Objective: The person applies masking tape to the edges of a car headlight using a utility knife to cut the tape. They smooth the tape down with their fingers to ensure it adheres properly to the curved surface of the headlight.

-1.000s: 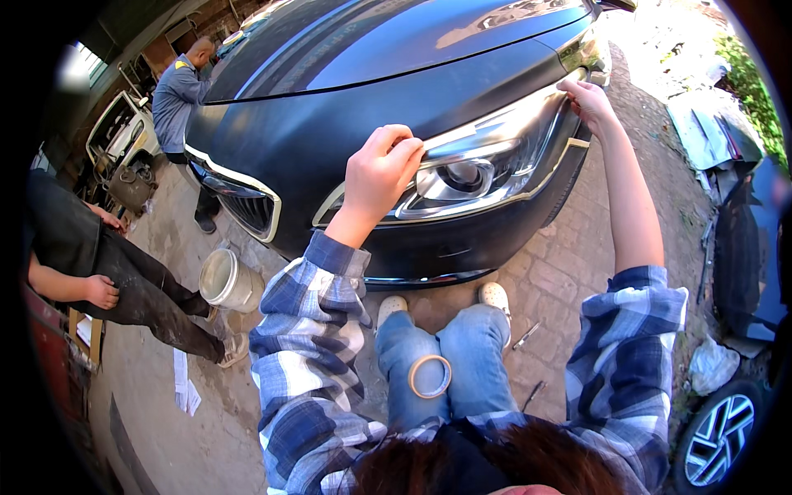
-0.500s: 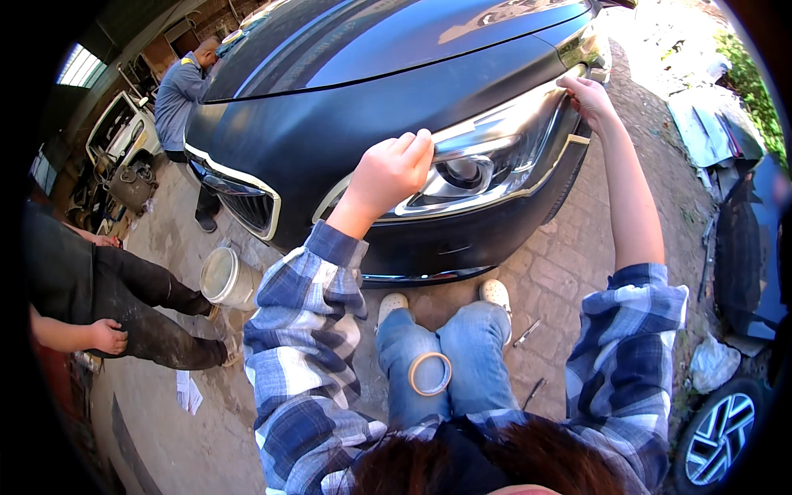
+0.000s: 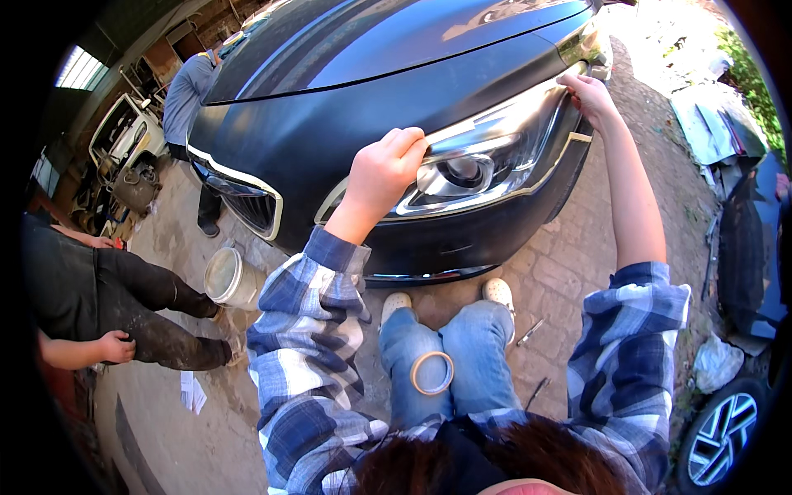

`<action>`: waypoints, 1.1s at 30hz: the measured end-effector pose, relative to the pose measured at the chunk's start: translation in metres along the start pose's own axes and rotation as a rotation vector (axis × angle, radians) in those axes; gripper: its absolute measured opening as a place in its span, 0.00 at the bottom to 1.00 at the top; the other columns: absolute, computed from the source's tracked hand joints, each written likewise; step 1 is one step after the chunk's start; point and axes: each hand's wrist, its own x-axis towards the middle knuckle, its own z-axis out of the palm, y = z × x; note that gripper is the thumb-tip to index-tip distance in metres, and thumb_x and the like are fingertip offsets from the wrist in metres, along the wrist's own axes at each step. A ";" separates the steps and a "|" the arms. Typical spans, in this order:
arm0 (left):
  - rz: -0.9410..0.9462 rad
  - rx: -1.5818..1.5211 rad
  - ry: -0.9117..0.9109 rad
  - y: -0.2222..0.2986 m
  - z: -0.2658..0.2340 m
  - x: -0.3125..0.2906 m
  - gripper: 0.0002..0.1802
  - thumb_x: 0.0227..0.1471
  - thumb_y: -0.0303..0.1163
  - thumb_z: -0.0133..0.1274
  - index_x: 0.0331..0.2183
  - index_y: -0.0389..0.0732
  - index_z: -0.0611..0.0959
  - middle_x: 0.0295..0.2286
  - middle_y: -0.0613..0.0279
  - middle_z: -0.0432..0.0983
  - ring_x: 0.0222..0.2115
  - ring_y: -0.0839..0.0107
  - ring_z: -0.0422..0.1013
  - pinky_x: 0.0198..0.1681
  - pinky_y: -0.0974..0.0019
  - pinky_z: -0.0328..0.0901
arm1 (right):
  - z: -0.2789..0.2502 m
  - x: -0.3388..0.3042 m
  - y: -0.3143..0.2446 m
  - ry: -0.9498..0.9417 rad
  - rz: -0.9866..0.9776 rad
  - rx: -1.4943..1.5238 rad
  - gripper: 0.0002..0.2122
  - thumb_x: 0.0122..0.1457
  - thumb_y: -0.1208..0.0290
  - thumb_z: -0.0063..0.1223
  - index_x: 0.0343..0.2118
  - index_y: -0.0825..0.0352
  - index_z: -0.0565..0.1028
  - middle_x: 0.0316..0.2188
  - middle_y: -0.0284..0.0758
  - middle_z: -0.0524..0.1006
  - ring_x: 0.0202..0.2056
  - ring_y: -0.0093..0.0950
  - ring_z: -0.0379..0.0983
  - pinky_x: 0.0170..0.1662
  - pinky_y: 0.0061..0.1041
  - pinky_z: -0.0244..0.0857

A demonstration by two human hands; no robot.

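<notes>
Both of my hands are at the upper edge of the headlight (image 3: 466, 172) on a dark car (image 3: 396, 124). My left hand (image 3: 381, 172) is closed in a pinch at the headlight's inner upper corner. Near the outer upper corner, my right hand (image 3: 589, 97) pinches with thumb and forefinger. A pale strip of masking tape (image 3: 466, 127) appears to run between them along the headlight's top edge; its ends are hidden in my fingers. More tape borders the grille (image 3: 279, 216) and the headlight's lower side. A roll of masking tape (image 3: 416, 378) rests on my thighs.
A person in dark clothes (image 3: 58, 280) stands at left beside a white bucket (image 3: 234, 279). Another person in blue-grey (image 3: 183, 103) leans over the car's far side. Thin tools (image 3: 530, 332) lie on the paving. At right are a wheel (image 3: 719, 437), a plastic bag (image 3: 716, 363) and dark panels (image 3: 751, 239).
My left hand has shifted very slightly left; my right hand keeps its place. The view has moved a little. The person at the car's far side leans further in.
</notes>
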 end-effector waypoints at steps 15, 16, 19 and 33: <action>-0.042 -0.007 0.092 -0.016 0.003 0.009 0.06 0.46 0.22 0.59 0.32 0.37 0.82 0.35 0.62 0.77 0.29 0.67 0.78 0.29 0.67 0.73 | 0.007 0.003 -0.009 -0.024 0.012 0.004 0.10 0.51 0.62 0.68 0.29 0.61 0.78 0.26 0.22 0.71 0.26 0.13 0.65 0.31 0.15 0.61; -0.080 -0.047 0.090 -0.016 0.000 0.007 0.06 0.47 0.22 0.60 0.32 0.37 0.82 0.36 0.63 0.78 0.29 0.66 0.78 0.30 0.66 0.73 | 0.008 0.002 -0.009 -0.028 0.007 0.009 0.10 0.51 0.62 0.68 0.29 0.61 0.78 0.26 0.22 0.71 0.26 0.13 0.65 0.31 0.15 0.61; -0.118 -0.103 0.124 -0.007 -0.002 0.000 0.07 0.49 0.22 0.61 0.34 0.38 0.84 0.37 0.63 0.79 0.28 0.64 0.78 0.30 0.65 0.74 | 0.003 0.000 -0.005 -0.027 -0.002 0.005 0.11 0.51 0.61 0.68 0.29 0.61 0.78 0.26 0.21 0.71 0.26 0.13 0.65 0.31 0.15 0.61; -0.025 0.104 0.162 -0.008 0.007 0.002 0.09 0.42 0.21 0.62 0.31 0.38 0.83 0.35 0.65 0.77 0.27 0.71 0.76 0.28 0.69 0.72 | 0.006 0.000 -0.013 -0.010 0.016 0.028 0.11 0.50 0.62 0.69 0.30 0.61 0.79 0.26 0.22 0.72 0.27 0.13 0.65 0.31 0.13 0.62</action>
